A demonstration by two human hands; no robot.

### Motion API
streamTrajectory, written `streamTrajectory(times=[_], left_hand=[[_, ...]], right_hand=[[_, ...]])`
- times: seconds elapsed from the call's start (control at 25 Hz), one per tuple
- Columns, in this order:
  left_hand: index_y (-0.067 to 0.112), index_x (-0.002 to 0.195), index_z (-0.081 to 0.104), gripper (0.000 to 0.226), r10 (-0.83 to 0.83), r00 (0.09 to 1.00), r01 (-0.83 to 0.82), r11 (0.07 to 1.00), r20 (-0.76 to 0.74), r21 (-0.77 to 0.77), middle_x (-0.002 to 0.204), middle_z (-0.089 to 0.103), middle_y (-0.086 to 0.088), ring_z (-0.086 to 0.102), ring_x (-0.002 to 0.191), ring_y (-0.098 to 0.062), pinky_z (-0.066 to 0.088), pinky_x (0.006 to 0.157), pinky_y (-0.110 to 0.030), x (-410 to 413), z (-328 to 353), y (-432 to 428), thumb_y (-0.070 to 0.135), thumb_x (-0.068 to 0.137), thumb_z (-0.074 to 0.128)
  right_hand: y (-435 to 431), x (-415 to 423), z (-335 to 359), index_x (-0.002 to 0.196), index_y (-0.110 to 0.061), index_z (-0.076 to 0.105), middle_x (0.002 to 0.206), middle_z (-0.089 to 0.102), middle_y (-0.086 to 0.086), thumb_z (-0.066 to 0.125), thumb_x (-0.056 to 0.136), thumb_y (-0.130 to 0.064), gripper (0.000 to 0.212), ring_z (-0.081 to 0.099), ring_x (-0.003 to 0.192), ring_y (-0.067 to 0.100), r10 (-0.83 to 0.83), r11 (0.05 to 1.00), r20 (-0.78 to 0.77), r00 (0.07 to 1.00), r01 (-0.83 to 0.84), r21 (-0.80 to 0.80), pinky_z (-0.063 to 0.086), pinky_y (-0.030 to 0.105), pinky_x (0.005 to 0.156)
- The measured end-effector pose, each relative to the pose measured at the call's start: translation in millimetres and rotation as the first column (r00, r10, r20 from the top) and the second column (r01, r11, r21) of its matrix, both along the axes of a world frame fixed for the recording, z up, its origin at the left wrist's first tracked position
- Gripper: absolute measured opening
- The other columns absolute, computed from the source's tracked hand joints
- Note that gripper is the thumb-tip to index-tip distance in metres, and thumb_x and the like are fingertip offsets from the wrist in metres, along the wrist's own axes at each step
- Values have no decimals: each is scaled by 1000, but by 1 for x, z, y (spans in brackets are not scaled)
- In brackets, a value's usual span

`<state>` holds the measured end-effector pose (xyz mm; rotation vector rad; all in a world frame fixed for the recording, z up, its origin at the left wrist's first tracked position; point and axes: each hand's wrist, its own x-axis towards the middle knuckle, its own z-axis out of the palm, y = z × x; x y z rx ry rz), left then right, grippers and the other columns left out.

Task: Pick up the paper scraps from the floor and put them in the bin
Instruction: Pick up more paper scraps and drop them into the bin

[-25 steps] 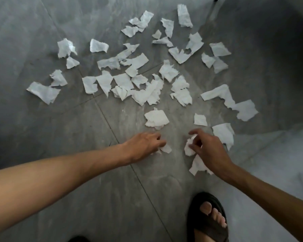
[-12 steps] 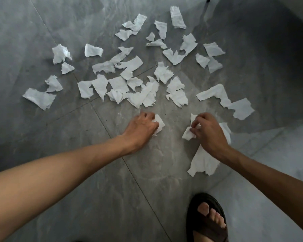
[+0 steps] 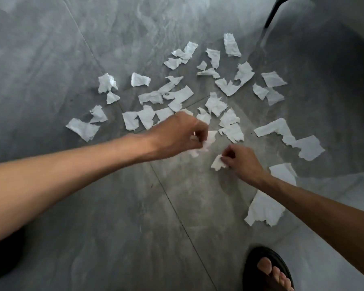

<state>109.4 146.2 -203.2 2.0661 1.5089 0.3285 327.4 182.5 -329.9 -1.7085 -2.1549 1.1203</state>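
Several torn white paper scraps [image 3: 215, 105] lie scattered over the grey tiled floor [image 3: 114, 206]. My left hand [image 3: 177, 135] is low over the middle of the spread, fingers closed on crumpled scraps [image 3: 208, 141]. To its right, my right hand [image 3: 243, 161] pinches a small scrap [image 3: 218, 163] just above the floor. A large scrap [image 3: 264, 211] lies under my right forearm, another [image 3: 283, 171] behind the wrist. No bin is in view.
My right foot in a black sandal [image 3: 267, 269] stands at the bottom right. A dark furniture leg [image 3: 272, 12] slants in at the top right. A long scrap [image 3: 290, 137] lies to the right of both hands.
My left hand has moved further into the spread with scraps in its grip. My right hand has shifted left with its small scrap. The camera has pulled back, so more floor shows.
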Motion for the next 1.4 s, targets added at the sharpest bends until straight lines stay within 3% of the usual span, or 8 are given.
streamTrajectory(times=[0.16,0.28,0.44,0.68,0.8,1.0,1.2,1.4], left_hand=[[25,78,72,10,225,964,-246,957,142,155,76,70,14,63,74,7,38,63,-1,-52,92,-7,18,72,76],[32,74,68,17,390,903,-427,863,179,271,69,67,20,57,66,21,35,63,2,-104,133,-40,21,70,80],[30,71,68,17,626,767,-635,708,140,309,59,63,28,55,62,21,34,60,1,-181,146,-114,19,68,81],[23,66,68,15,925,349,-894,377,-152,243,61,64,10,59,64,-1,38,57,-9,-291,112,-267,15,68,81],[20,70,69,11,942,172,-966,218,-287,137,77,71,-5,66,80,-26,48,70,-31,-324,82,-309,15,69,79],[35,92,66,22,759,282,-960,226,-587,-168,108,68,-4,63,101,-25,52,83,-37,-334,33,-348,17,80,59],[34,100,66,29,924,26,-990,78,-382,122,105,70,4,62,93,-21,47,70,-32,-337,47,-360,15,80,57],[35,98,62,28,963,112,-956,171,-244,239,102,68,8,62,97,-22,49,78,-33,-312,79,-314,19,77,54]], right_hand=[[-18,-68,38,77,-10,62,65,64,6,69,81,-3,11,60,56,17,-134,950,-302,944,36,-309,53,32,60],[-16,-129,83,73,-11,57,65,61,5,67,81,1,18,62,55,14,-26,943,-412,911,-115,-313,53,25,57],[-22,-219,142,72,-9,60,66,61,6,62,80,7,19,62,53,9,179,913,-518,836,-338,-230,52,18,53],[-87,-329,173,68,-11,68,72,66,11,61,78,9,23,63,56,10,509,708,-507,695,-674,-212,56,20,58],[-122,-371,175,65,-13,70,69,68,7,61,76,6,23,64,59,13,615,636,-450,647,-745,-201,59,25,63],[-181,-441,184,66,-14,69,64,67,6,59,75,4,23,60,50,14,619,663,-491,613,-743,-92,53,24,52],[-215,-474,187,80,-11,75,82,74,12,56,79,3,24,72,69,22,734,574,-394,554,-815,-76,61,35,73],[-171,-443,195,84,-9,74,86,74,19,58,78,3,21,72,74,25,665,620,-442,601,-775,-121,61,34,76]])
